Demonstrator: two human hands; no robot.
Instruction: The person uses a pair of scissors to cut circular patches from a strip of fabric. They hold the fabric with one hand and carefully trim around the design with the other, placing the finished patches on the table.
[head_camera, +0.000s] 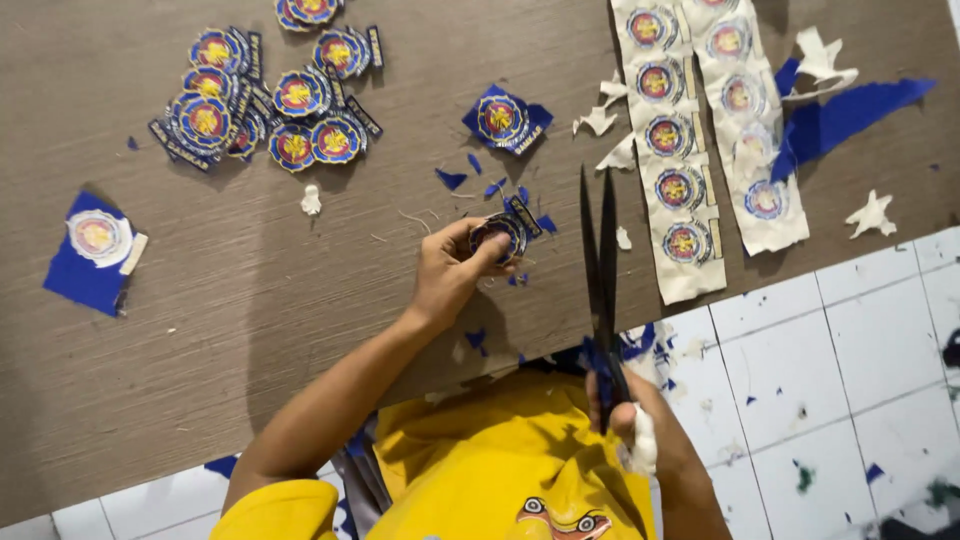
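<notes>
My left hand (452, 272) pinches a small round blue embroidered badge (500, 233) with a short tab, held just above the brown table (200, 380). My right hand (640, 425) grips the handles of long black scissors (600, 255), whose nearly closed blades point away from me, a little right of the badge. A white wrap covers one finger of that hand. Tiny blue fabric snippets (470, 175) lie around the badge.
A heap of cut round badges (270, 100) sits at the far left. One uncut blue patch (505, 120) lies in the middle, another (95, 250) at the left edge. Two white strips of uncut badges (690, 150) and blue and white scraps (840, 115) lie right. White floor tiles (850, 370) lie below.
</notes>
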